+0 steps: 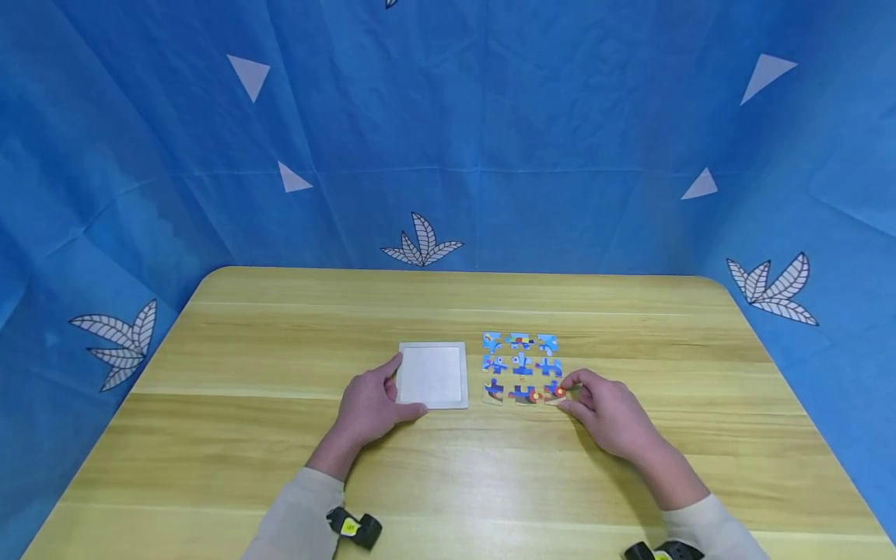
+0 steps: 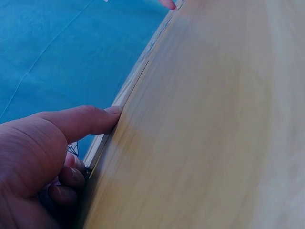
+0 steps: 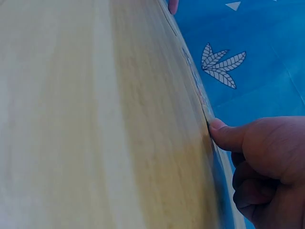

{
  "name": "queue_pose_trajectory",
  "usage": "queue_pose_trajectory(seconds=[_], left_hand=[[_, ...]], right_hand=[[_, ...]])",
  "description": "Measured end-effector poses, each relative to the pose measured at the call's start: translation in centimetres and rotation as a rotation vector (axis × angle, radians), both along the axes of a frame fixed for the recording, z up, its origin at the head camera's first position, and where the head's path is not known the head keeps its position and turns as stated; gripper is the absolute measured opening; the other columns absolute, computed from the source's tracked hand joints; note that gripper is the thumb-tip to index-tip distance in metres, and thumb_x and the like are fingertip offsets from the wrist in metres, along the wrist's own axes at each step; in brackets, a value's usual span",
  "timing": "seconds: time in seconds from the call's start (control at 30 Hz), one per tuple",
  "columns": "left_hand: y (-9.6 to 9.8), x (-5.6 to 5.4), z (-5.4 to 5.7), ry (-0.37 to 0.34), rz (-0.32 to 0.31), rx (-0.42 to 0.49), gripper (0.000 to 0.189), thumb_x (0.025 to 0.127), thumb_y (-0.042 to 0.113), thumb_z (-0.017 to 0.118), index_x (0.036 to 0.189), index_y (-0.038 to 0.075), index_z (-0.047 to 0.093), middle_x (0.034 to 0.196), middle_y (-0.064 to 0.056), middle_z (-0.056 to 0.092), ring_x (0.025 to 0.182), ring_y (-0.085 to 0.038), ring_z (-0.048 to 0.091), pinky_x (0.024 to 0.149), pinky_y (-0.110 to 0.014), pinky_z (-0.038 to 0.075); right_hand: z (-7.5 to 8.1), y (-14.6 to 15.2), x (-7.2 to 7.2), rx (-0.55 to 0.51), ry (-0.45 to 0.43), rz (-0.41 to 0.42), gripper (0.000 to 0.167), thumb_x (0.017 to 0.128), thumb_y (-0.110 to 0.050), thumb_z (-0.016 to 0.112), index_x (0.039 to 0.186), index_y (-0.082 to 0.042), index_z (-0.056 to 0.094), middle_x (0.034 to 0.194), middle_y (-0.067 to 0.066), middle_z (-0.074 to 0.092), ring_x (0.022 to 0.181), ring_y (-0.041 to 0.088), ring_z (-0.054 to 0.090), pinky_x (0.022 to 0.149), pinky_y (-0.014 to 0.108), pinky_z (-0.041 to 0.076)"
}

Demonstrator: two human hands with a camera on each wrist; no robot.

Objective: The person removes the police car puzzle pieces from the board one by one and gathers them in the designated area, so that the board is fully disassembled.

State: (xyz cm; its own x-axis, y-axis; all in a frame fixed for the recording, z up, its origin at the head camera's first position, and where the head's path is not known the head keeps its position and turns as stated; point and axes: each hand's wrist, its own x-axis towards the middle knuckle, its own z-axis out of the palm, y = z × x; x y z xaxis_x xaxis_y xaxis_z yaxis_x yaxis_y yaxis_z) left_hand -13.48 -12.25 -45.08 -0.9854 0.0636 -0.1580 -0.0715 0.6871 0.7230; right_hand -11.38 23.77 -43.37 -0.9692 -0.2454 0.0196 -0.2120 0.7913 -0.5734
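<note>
A square white puzzle tray (image 1: 432,378) with a raised rim lies flat on the table. My left hand (image 1: 371,404) grips its near left corner, thumb along the near edge and fingers at the left side. To the right of the tray, several blue jigsaw pieces are laid out in three spaced rows. At the near right of these is a puzzle piece (image 1: 554,392) with a red and yellow round shape. My right hand (image 1: 614,414) pinches this piece at its right side between thumb and index finger. In the right wrist view the thumb (image 3: 224,133) is low at the tabletop, other fingers curled.
The wooden table (image 1: 448,482) has rounded far corners. Behind it and along both sides hangs a blue cloth (image 1: 448,117) with white leaf and triangle prints. A black wrist camera (image 1: 355,529) sits by the left sleeve, another (image 1: 665,552) by the right sleeve.
</note>
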Motion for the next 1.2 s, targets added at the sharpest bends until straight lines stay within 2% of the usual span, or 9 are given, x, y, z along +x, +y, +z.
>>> queue_pose_trajectory(seconds=[0.23, 0.53, 0.73, 0.9, 1.0, 1.07, 1.13, 1.2], left_hand=[[0.0, -0.1, -0.1, -0.006, 0.001, -0.027, 0.102, 0.069, 0.035, 0.093, 0.152, 0.005, 0.042, 0.071, -0.005, 0.042, 0.064, -0.02, 0.039, 0.057, -0.031, 0.031], [0.0, -0.4, 0.0, -0.013, -0.026, -0.029, 0.101, 0.07, 0.036, 0.092, 0.152, 0.006, 0.041, 0.068, -0.003, 0.041, 0.06, -0.019, 0.036, 0.055, -0.031, 0.027], [0.1, -0.5, 0.0, -0.013, -0.039, -0.02, 0.099, 0.071, 0.034, 0.092, 0.152, 0.006, 0.042, 0.069, -0.003, 0.042, 0.06, -0.019, 0.036, 0.055, -0.031, 0.028], [0.0, -0.7, 0.1, -0.021, -0.052, 0.001, 0.099, 0.071, 0.034, 0.091, 0.152, 0.006, 0.042, 0.069, -0.003, 0.043, 0.061, -0.018, 0.037, 0.055, -0.03, 0.028], [-0.3, -0.6, 0.1, -0.013, -0.059, 0.032, 0.098, 0.072, 0.033, 0.091, 0.153, 0.007, 0.041, 0.068, -0.003, 0.045, 0.059, -0.018, 0.039, 0.054, -0.03, 0.029], [-0.6, -0.7, 0.2, 0.023, -0.062, 0.029, 0.094, 0.074, 0.033, 0.09, 0.152, 0.007, 0.043, 0.068, -0.002, 0.045, 0.058, -0.018, 0.039, 0.053, -0.03, 0.029], [-0.9, -0.7, 0.6, 0.083, -0.06, -0.034, 0.089, 0.078, 0.035, 0.087, 0.151, 0.007, 0.045, 0.07, -0.002, 0.046, 0.058, -0.018, 0.04, 0.052, -0.031, 0.029], [-1.1, -0.9, 1.1, 0.156, -0.049, -0.134, 0.086, 0.081, 0.04, 0.083, 0.151, 0.007, 0.045, 0.081, -0.006, 0.054, 0.066, -0.02, 0.046, 0.056, -0.033, 0.036]], right_hand=[[0.0, 0.0, 0.1, 0.0, -0.009, -0.006, 0.022, 0.089, -0.014, 0.077, 0.108, -0.007, 0.067, 0.057, -0.007, 0.034, 0.051, 0.008, 0.026, 0.052, 0.03, 0.03], [-0.1, 0.2, 0.3, -0.026, -0.018, -0.02, 0.023, 0.088, -0.014, 0.078, 0.107, -0.008, 0.067, 0.057, -0.007, 0.034, 0.051, 0.008, 0.026, 0.052, 0.029, 0.029], [-0.1, 0.3, 0.4, -0.043, -0.035, -0.02, 0.035, 0.083, -0.018, 0.083, 0.113, -0.008, 0.067, 0.06, -0.006, 0.04, 0.053, 0.009, 0.034, 0.058, 0.03, 0.036], [0.3, 0.2, 0.4, -0.044, 0.004, -0.011, 0.045, 0.08, -0.019, 0.086, 0.118, -0.007, 0.065, 0.064, -0.004, 0.043, 0.055, 0.01, 0.036, 0.061, 0.032, 0.037], [0.6, -0.1, 0.3, -0.043, 0.058, -0.014, 0.048, 0.082, -0.02, 0.085, 0.121, -0.006, 0.063, 0.072, 0.0, 0.048, 0.061, 0.014, 0.04, 0.062, 0.033, 0.037], [0.9, -0.3, 0.1, -0.044, 0.099, -0.026, 0.052, 0.083, -0.021, 0.084, 0.127, -0.006, 0.061, 0.085, 0.005, 0.053, 0.07, 0.019, 0.047, 0.065, 0.036, 0.04], [1.2, -0.7, -0.2, -0.048, 0.138, -0.046, 0.058, 0.085, -0.024, 0.082, 0.134, -0.007, 0.057, 0.101, 0.011, 0.054, 0.084, 0.025, 0.051, 0.071, 0.042, 0.042], [1.4, -1.0, -0.6, -0.044, 0.187, -0.07, 0.065, 0.085, -0.027, 0.081, 0.141, -0.009, 0.052, 0.117, 0.016, 0.051, 0.101, 0.032, 0.05, 0.079, 0.049, 0.042]])
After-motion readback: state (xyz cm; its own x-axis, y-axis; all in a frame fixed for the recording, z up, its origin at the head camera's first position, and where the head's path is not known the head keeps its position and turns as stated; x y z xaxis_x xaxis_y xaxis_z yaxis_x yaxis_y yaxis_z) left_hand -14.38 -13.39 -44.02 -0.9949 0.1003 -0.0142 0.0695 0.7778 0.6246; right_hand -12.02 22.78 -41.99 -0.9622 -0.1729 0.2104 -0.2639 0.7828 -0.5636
